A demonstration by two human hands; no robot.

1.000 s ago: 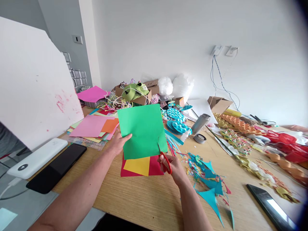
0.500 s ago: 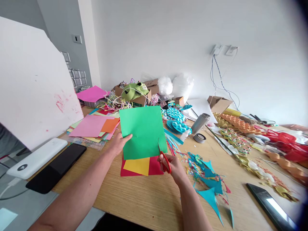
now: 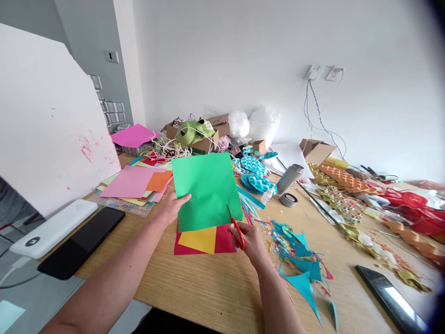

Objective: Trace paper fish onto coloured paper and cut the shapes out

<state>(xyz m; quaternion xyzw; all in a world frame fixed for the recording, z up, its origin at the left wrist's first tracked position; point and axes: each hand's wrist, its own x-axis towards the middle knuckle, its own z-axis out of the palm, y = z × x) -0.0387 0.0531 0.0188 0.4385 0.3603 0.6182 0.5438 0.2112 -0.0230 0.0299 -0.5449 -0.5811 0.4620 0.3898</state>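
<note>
A green sheet of paper is held up above the table, its left edge pinched by my left hand with the thumb in front. My right hand grips the red handles of a pair of scissors. The blades lie over the sheet's lower right part, where a short dark curved line shows. Under the green sheet, a yellow sheet rests on a red sheet on the wooden table.
Left of the hands are a stack of coloured papers, a black phone and a white power bank. To the right are blue paper scraps, a steel flask, a tape roll and another phone.
The green sheet's lower right side has shifted slightly right, and the paper bends a little more near the blades. Both hands keep nearly the same place.
</note>
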